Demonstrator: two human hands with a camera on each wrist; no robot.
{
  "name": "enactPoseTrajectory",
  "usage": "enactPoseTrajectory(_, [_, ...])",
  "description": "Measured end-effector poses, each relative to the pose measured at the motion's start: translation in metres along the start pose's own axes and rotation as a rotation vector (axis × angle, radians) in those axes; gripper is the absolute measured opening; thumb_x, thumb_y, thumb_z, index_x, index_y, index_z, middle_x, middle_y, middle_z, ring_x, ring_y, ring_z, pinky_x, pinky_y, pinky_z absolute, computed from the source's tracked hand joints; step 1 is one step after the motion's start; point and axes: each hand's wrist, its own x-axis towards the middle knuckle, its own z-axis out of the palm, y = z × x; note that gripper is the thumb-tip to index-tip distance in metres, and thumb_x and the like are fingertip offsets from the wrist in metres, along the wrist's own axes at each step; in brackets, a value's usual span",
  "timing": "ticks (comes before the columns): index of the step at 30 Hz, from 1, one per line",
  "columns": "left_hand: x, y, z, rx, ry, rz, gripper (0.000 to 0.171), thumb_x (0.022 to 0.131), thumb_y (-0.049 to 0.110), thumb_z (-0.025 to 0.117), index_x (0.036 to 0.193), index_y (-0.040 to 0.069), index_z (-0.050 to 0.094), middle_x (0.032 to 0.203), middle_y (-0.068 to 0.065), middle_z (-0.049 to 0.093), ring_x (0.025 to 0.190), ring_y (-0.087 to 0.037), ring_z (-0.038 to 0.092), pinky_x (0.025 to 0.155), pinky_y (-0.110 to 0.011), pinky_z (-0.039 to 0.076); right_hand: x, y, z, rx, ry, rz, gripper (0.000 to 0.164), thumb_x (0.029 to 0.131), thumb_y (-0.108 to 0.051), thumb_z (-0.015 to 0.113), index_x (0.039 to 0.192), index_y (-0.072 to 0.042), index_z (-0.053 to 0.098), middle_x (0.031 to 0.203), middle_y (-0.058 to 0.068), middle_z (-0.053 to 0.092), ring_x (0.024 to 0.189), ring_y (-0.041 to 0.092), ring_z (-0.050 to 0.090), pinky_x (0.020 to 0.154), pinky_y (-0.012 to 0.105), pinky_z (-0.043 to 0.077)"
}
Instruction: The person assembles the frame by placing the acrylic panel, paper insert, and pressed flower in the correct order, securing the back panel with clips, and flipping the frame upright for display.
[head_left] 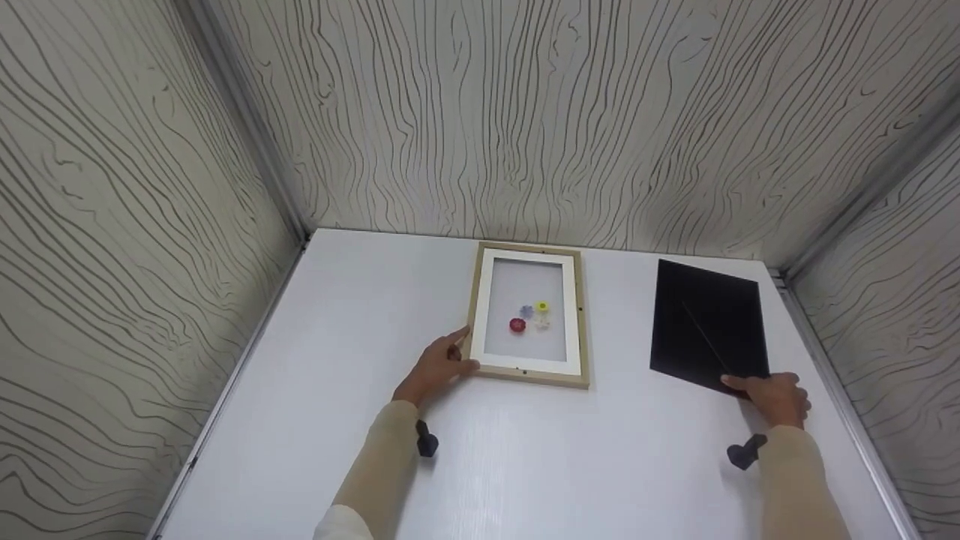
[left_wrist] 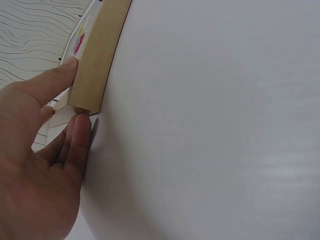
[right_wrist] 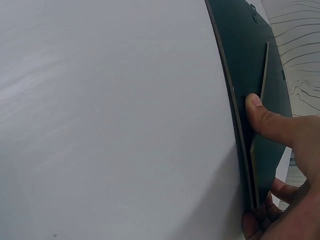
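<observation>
A light wooden picture frame point(head_left: 584, 330) with a white mat point(head_left: 487, 300) lies on the white table. Small red point(head_left: 517, 325), yellow point(head_left: 542, 306), pale blue and white flowers sit inside the mat's opening. At its near left corner, my left hand point(head_left: 437, 366) grips the frame, thumb on the near rail and a finger along the left side. My right hand point(head_left: 776, 396) holds a dark frame backing board point(head_left: 709, 322) by its near right corner. In the right wrist view the thumb presses on the board's face beside its stand leg point(right_wrist: 265, 70); the other fingers are partly hidden beneath.
The white table point(head_left: 360, 315) has metal rails along its left and right edges. Patterned wall panels point(head_left: 465, 112) enclose it at the back and sides. Black wrist-worn devices point(head_left: 426, 439) sit on both forearms.
</observation>
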Motion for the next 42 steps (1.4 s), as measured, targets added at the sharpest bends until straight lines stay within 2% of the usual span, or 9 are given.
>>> enactPoseTrajectory(14, [0.000, 0.002, 0.003, 0.025, 0.000, 0.000, 0.081, 0.094, 0.031, 0.082, 0.164, 0.021, 0.044, 0.106, -0.003, 0.058, 0.098, -0.018, 0.051, 0.087, -0.035, 0.043, -0.006, -0.004, -0.003, 0.045, -0.019, 0.038, 0.122, 0.093, -0.054, 0.076, 0.153, 0.030, 0.011, 0.155, 0.052, 0.016, 0.137, 0.061, 0.027, 0.120, 0.072, 0.028])
enactPoseTrajectory(21, [-0.002, 0.001, 0.002, 0.015, -0.010, 0.003, 0.080, 0.094, 0.031, 0.081, 0.164, 0.021, 0.044, 0.106, -0.004, 0.058, 0.098, -0.019, 0.051, 0.088, -0.036, 0.043, 0.005, -0.005, -0.013, 0.152, -0.182, 0.055, 0.142, 0.094, -0.058, 0.073, 0.151, 0.021, -0.029, 0.165, 0.045, -0.016, 0.157, 0.062, -0.002, 0.129, 0.067, 0.011])
enactPoseTrajectory(24, [-0.002, 0.000, 0.002, 0.011, -0.008, -0.004, 0.080, 0.095, 0.031, 0.081, 0.164, 0.023, 0.044, 0.106, -0.003, 0.058, 0.098, -0.019, 0.051, 0.089, -0.036, 0.043, 0.006, -0.007, -0.015, 0.177, -0.232, 0.054, 0.143, 0.095, -0.059, 0.072, 0.149, 0.018, -0.035, 0.165, 0.044, -0.019, 0.157, 0.061, -0.006, 0.129, 0.066, 0.007])
enactPoseTrajectory(27, [-0.001, 0.000, 0.002, 0.009, -0.007, -0.005, 0.080, 0.094, 0.031, 0.082, 0.164, 0.023, 0.044, 0.106, -0.004, 0.058, 0.098, -0.019, 0.051, 0.088, -0.036, 0.043, 0.004, -0.010, -0.016, 0.178, -0.236, 0.012, 0.136, 0.095, -0.058, 0.073, 0.155, 0.022, -0.018, 0.157, 0.048, 0.031, 0.153, 0.058, 0.026, 0.129, 0.067, 0.014])
enactPoseTrajectory(30, [0.000, 0.000, 0.001, 0.013, -0.006, 0.005, 0.081, 0.094, 0.030, 0.082, 0.164, 0.022, 0.044, 0.106, -0.004, 0.058, 0.097, -0.019, 0.051, 0.088, -0.036, 0.043, 0.000, -0.013, -0.019, 0.200, -0.250, -0.043, 0.125, 0.097, -0.057, 0.073, 0.159, 0.023, -0.002, 0.140, 0.039, 0.054, 0.125, 0.039, 0.063, 0.127, 0.066, 0.021])
enactPoseTrajectory(31, [0.000, 0.000, 0.001, 0.014, -0.005, 0.008, 0.081, 0.094, 0.030, 0.082, 0.164, 0.022, 0.044, 0.106, -0.005, 0.058, 0.097, -0.019, 0.051, 0.088, -0.036, 0.043, -0.002, -0.014, -0.020, 0.217, -0.256, -0.055, 0.120, 0.099, -0.055, 0.071, 0.159, 0.022, 0.002, 0.139, 0.038, 0.056, 0.112, 0.030, 0.069, 0.127, 0.064, 0.024])
enactPoseTrajectory(35, [0.002, 0.001, 0.001, 0.017, 0.001, 0.003, 0.080, 0.094, 0.030, 0.082, 0.164, 0.022, 0.044, 0.105, -0.004, 0.058, 0.097, -0.019, 0.051, 0.088, -0.036, 0.043, -0.005, -0.020, -0.023, 0.344, -0.269, -0.074, 0.110, 0.103, -0.045, 0.069, 0.163, 0.017, 0.001, 0.161, 0.037, 0.031, 0.091, 0.008, 0.076, 0.115, 0.040, 0.049])
enactPoseTrajectory(38, [0.002, 0.001, 0.001, 0.014, 0.008, -0.010, 0.080, 0.094, 0.030, 0.082, 0.164, 0.022, 0.044, 0.106, -0.005, 0.058, 0.098, -0.020, 0.051, 0.088, -0.036, 0.043, -0.004, -0.024, -0.022, 0.433, -0.250, -0.082, 0.104, 0.105, -0.037, 0.069, 0.164, 0.013, 0.000, 0.154, 0.031, 0.037, 0.086, 0.002, 0.073, 0.089, 0.021, 0.057])
enactPoseTrajectory(42, [0.001, 0.000, 0.002, 0.014, 0.009, -0.026, 0.080, 0.093, 0.031, 0.083, 0.164, 0.024, 0.045, 0.107, -0.004, 0.058, 0.099, -0.020, 0.051, 0.088, -0.037, 0.043, -0.004, -0.028, -0.021, 0.498, -0.226, -0.087, 0.097, 0.106, -0.031, 0.068, 0.165, 0.012, 0.004, 0.136, 0.018, 0.049, 0.083, 0.000, 0.071, 0.080, 0.017, 0.058])
